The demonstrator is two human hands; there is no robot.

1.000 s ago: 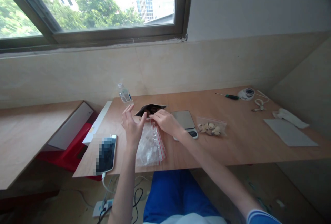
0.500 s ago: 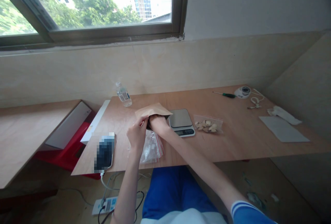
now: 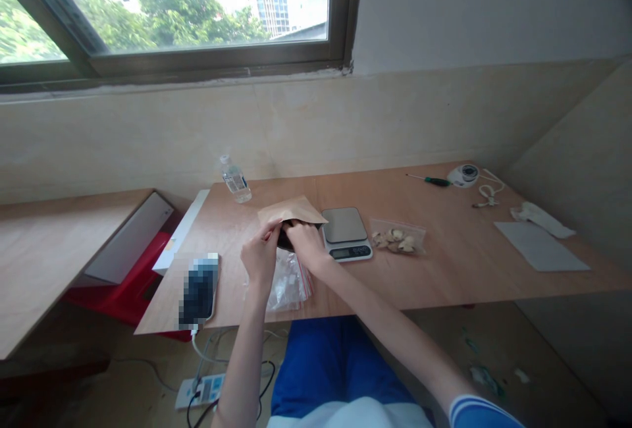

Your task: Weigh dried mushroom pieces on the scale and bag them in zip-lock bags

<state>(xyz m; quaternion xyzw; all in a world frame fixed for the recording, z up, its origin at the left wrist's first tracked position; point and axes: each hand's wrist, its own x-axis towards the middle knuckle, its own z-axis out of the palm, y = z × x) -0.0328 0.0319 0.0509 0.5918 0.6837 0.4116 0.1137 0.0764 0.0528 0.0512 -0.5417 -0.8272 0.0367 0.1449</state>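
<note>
A brown paper bag [image 3: 291,209] is held above the table with its dark mouth toward me. My left hand [image 3: 261,251] pinches the bag's left edge. My right hand [image 3: 305,241] is at the opening with its fingers reaching inside; the fingertips are hidden, so what they hold, if anything, does not show. Under my hands lies a stack of clear zip bags [image 3: 289,283] with red seals. Just right of the paper bag sits a kitchen scale [image 3: 344,227] with nothing on its plate. Beside it is a clear zip bag of pale dried slices [image 3: 395,240].
A water bottle [image 3: 236,181] stands at the back left. A phone [image 3: 200,291] with a cable lies near the front left edge. Farther right are a green screwdriver [image 3: 435,182], a dome camera [image 3: 464,176] and a white sheet [image 3: 540,247]. A power strip [image 3: 200,392] is on the floor.
My right hand has drawn back slightly toward me, and more of it shows at the bag's mouth. My left hand keeps its pinch on the bag.
</note>
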